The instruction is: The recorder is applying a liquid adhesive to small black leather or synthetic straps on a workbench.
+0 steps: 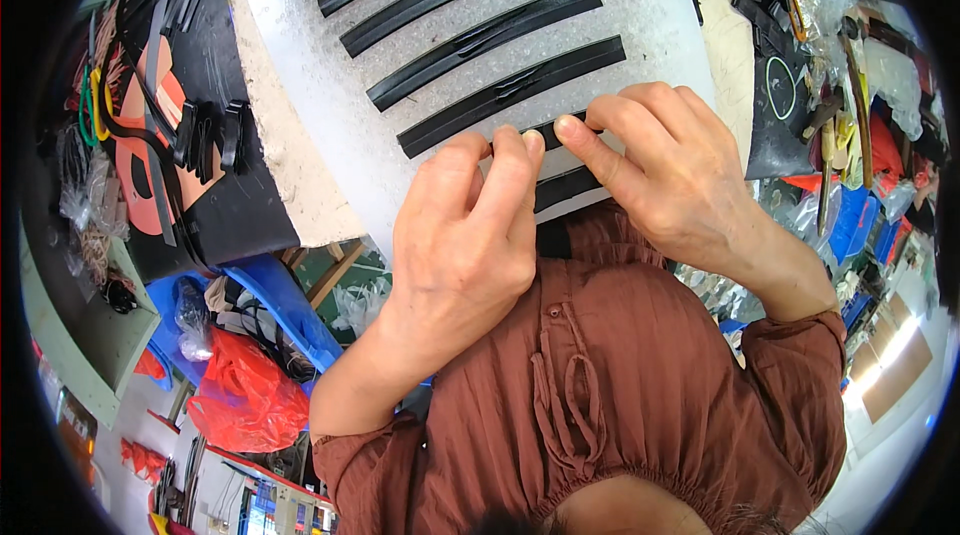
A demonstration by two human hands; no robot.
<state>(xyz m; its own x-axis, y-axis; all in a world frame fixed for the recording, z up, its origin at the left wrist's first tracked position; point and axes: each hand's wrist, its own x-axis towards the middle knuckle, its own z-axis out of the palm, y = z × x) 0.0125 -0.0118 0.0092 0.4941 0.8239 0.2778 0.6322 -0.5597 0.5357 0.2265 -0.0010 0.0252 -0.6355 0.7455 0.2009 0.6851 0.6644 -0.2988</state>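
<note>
While left hand [465, 210] and right hand [680, 165] pinch one black strip [548, 133] in their fingers [505, 170] at centre frame, other strips [480, 35] above lie free, seemingly done; the lowest strip [570, 187] lies ungripped.

Left hand [460, 220] palm down, fingers curled. Right hand [680, 170] also palm down, thumb extended toward left, thumb tips just apart. Forearms [370, 370] angled inward.
</note>
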